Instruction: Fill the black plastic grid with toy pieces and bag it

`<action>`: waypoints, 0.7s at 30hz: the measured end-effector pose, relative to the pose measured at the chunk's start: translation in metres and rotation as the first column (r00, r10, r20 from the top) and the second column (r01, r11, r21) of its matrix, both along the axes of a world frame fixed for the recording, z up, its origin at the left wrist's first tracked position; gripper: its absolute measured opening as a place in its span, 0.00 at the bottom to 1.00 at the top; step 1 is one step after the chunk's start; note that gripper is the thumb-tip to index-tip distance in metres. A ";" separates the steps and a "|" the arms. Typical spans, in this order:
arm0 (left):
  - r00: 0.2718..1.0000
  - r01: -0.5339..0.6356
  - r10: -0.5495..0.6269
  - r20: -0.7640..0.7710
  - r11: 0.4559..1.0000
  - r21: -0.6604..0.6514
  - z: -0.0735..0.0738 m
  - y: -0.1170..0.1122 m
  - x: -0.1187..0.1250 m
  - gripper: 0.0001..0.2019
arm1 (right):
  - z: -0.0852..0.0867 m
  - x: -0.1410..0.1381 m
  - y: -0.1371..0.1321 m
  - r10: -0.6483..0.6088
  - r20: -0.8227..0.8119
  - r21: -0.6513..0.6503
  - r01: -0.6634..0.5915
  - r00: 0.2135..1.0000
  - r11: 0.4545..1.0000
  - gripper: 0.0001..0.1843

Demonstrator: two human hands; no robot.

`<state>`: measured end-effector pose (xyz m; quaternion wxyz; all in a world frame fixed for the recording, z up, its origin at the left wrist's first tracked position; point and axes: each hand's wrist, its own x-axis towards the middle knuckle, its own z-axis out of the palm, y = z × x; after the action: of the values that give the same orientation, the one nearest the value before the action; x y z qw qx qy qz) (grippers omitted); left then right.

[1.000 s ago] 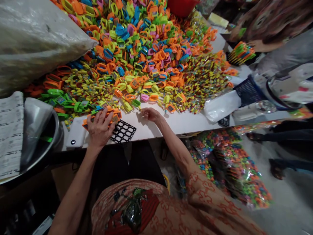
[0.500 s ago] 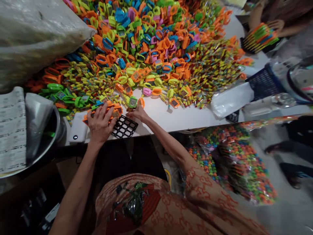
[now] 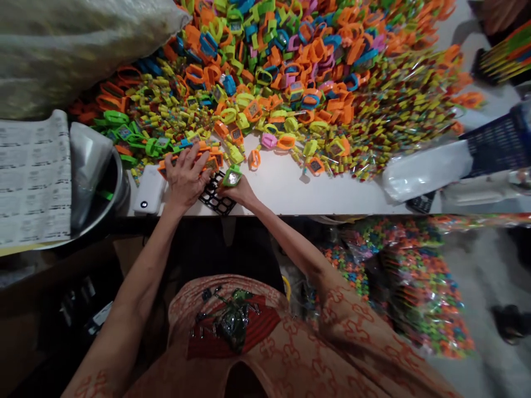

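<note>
In the head view, a black grid tray [image 3: 222, 204] with rows of holes lies at the table's front edge. My left hand [image 3: 186, 178] rests at its left side, fingers spread over a group of orange toy watches [image 3: 213, 160]; the thumb is by the grid. My right hand [image 3: 241, 192] pinches a green toy watch [image 3: 233, 176] just above the tray's right part. Its fingertips are partly hidden behind the watch. Past the hands, a single orange toy watch [image 3: 254, 159] lies on the white table.
A large heap of coloured toy watches [image 3: 286, 66] and small yellow candy tubes [image 3: 394, 116] covers the table's back. Left are a white power bank [image 3: 149, 188] and a metal basin [image 3: 120, 190]. At right lie clear plastic bags [image 3: 427, 168] beside a blue basket [image 3: 495, 141]. A co-worker's hand [image 3: 504, 14] shows top right.
My right hand has picked up the green toy watch and brought it toward me, over the grid tray. My left hand stays on the orange watches. The view has shifted.
</note>
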<state>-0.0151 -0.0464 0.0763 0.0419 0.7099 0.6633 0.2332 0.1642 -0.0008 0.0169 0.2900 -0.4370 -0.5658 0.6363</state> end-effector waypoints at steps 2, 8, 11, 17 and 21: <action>1.000 -0.010 0.010 0.003 1.000 0.005 0.001 -0.003 -0.001 0.33 | 0.000 -0.011 -0.012 0.005 -0.045 0.019 -0.004 0.999 1.000 0.11; 0.992 -0.119 0.118 0.052 0.992 0.033 -0.012 -0.037 -0.008 0.43 | -0.013 -0.026 -0.026 0.111 0.038 0.101 -0.114 0.993 0.988 0.09; 0.991 -0.122 0.122 0.051 0.992 -0.009 -0.024 -0.048 -0.013 0.46 | -0.011 -0.026 -0.022 0.186 0.163 0.195 -0.216 0.969 0.957 0.04; 0.996 -0.059 0.048 0.080 0.989 0.136 -0.031 -0.052 -0.012 0.42 | 0.006 -0.035 -0.028 0.244 0.482 0.389 -0.455 0.842 0.801 0.07; 0.998 -0.030 0.015 0.063 0.967 0.253 -0.036 -0.058 -0.003 0.29 | 0.018 -0.023 -0.015 0.359 0.379 0.323 -0.486 0.853 0.812 0.08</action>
<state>-0.0177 -0.1042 0.0402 -0.0320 0.6944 0.6345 0.3380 0.1414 -0.0155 0.0345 0.1346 -0.3197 -0.8065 0.4788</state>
